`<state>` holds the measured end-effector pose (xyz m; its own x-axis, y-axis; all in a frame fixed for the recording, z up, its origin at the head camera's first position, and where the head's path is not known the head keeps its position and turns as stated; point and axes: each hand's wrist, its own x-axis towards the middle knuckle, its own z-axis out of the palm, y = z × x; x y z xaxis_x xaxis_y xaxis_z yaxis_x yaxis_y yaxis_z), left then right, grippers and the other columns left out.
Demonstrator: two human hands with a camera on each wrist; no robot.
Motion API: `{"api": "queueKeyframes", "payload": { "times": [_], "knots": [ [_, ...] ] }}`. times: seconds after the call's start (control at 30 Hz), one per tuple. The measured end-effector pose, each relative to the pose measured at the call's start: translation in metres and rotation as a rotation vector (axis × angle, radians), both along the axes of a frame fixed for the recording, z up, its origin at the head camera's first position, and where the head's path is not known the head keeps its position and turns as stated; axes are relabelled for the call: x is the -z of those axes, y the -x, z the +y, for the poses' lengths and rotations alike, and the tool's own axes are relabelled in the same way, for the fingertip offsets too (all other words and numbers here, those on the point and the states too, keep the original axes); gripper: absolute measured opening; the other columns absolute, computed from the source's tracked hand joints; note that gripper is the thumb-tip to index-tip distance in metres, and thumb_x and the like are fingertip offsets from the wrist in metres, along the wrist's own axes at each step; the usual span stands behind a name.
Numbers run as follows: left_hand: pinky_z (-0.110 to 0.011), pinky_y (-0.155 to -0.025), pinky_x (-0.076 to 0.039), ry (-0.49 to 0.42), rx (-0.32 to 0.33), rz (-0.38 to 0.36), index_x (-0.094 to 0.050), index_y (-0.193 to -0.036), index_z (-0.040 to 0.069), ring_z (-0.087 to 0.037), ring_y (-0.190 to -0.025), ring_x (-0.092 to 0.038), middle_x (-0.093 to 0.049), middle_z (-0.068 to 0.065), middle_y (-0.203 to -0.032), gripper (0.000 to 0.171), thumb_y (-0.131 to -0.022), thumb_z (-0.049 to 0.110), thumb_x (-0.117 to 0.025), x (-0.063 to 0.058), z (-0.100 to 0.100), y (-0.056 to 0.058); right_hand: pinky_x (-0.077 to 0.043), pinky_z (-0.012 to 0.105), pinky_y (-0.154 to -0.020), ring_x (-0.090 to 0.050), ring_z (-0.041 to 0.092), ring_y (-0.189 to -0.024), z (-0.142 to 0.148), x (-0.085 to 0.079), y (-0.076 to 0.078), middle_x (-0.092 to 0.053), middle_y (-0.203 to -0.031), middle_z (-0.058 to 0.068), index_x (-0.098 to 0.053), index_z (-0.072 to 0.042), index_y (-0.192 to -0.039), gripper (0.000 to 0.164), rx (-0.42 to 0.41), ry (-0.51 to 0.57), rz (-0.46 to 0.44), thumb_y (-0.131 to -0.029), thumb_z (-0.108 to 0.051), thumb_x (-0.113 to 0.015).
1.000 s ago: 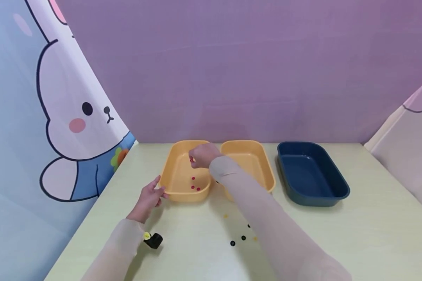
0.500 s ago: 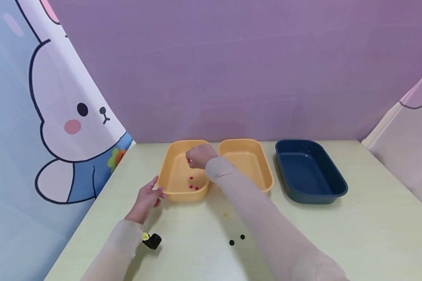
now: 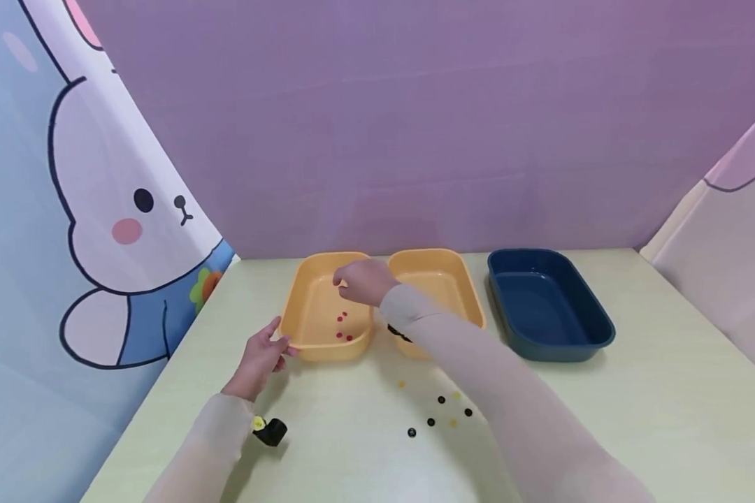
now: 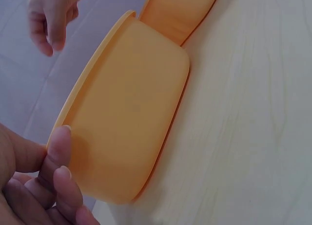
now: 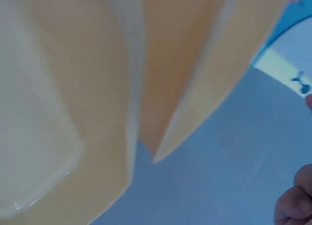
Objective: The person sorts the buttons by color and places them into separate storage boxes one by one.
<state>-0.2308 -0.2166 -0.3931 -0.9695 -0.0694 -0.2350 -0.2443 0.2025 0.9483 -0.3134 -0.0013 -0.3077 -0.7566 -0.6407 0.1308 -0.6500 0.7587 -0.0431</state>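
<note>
Purple cloth [image 3: 377,140] hangs behind the pale surface [image 3: 340,454], where three trays stand in a row: two orange, one blue. Your right sleeve [image 3: 478,370] crosses in front of the middle orange tray [image 3: 443,279], hiding part of it; the blue tray [image 3: 544,300] stands at the right end. With your left hand [image 3: 258,358] you grip the near-left corner of the left orange tray [image 3: 317,300], fingers at its rim. Your right hand [image 3: 368,281] hangs above that tray, fingers bent and slightly apart. You can count four red discs [image 3: 339,335] on its floor, plus four black discs [image 3: 430,422] and three yellow discs [image 3: 453,423] on the surface nearer you.
</note>
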Motion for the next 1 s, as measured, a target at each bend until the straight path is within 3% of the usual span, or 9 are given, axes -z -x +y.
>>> {"api": "queueKeyframes", "payload": {
  "times": [0.17,0.33,0.5,0.63,0.83,1.0],
  "knots": [
    [-0.020,-0.049,-0.037,-0.001,0.005,0.009,-0.014,-0.152,0.002,-0.007,-0.047,-0.040,-0.060,0.007,-0.061,0.060,-0.101,0.007,-0.044,0.001,0.001,0.003,-0.051,0.031,-0.070,-0.065,0.015,-0.089,0.023,-0.010,-0.015,-0.070,-0.108,-0.002,-0.072,-0.017,-0.108,0.019,0.010,0.030,-0.053,-0.092,-0.020,-0.063],
    [-0.020,-0.050,-0.038,-0.004,0.019,0.001,-0.014,-0.153,0.002,-0.007,-0.047,-0.041,-0.061,0.008,-0.062,0.061,-0.101,0.008,-0.045,0.001,0.000,0.005,-0.049,0.029,-0.062,-0.064,0.013,-0.079,0.052,-0.012,-0.032,-0.071,-0.100,-0.003,-0.073,-0.016,-0.105,0.018,0.013,0.028,-0.078,-0.090,-0.019,-0.064],
    [-0.019,-0.050,-0.038,0.005,0.015,-0.013,-0.012,-0.153,0.003,-0.006,-0.047,-0.041,-0.060,0.009,-0.061,0.061,-0.101,0.008,-0.044,0.002,-0.006,0.001,-0.050,0.031,-0.073,-0.062,0.011,-0.080,0.075,-0.011,-0.050,-0.071,-0.097,-0.003,-0.074,-0.014,-0.101,0.016,0.039,0.121,-0.197,-0.089,-0.019,-0.064],
    [-0.019,-0.051,-0.039,0.007,0.022,-0.024,-0.012,-0.153,0.004,-0.006,-0.048,-0.042,-0.061,0.008,-0.062,0.061,-0.101,0.010,-0.043,0.005,-0.007,0.002,-0.050,0.032,-0.079,-0.061,0.008,-0.079,0.099,-0.010,-0.066,-0.070,-0.097,-0.004,-0.073,-0.011,-0.101,0.017,0.064,0.132,-0.280,-0.089,-0.019,-0.064],
    [-0.019,-0.051,-0.040,0.004,0.042,-0.022,-0.011,-0.153,0.004,-0.006,-0.048,-0.042,-0.061,0.009,-0.062,0.062,-0.101,0.010,-0.043,0.005,-0.005,0.003,-0.049,0.027,-0.068,-0.054,0.007,-0.064,0.138,-0.012,-0.083,-0.068,-0.083,-0.006,-0.073,-0.011,-0.101,0.016,0.126,0.088,-0.289,-0.089,-0.020,-0.066],
    [-0.020,-0.052,-0.040,0.006,0.048,-0.033,-0.009,-0.153,0.006,-0.007,-0.050,-0.043,-0.061,0.009,-0.064,0.063,-0.101,0.011,-0.044,0.001,-0.007,0.001,-0.047,0.029,-0.066,-0.052,0.009,-0.064,0.165,-0.014,-0.092,-0.065,-0.077,-0.008,-0.073,-0.013,-0.096,0.013,0.191,0.082,-0.278,-0.087,-0.020,-0.068]
  ]
}}
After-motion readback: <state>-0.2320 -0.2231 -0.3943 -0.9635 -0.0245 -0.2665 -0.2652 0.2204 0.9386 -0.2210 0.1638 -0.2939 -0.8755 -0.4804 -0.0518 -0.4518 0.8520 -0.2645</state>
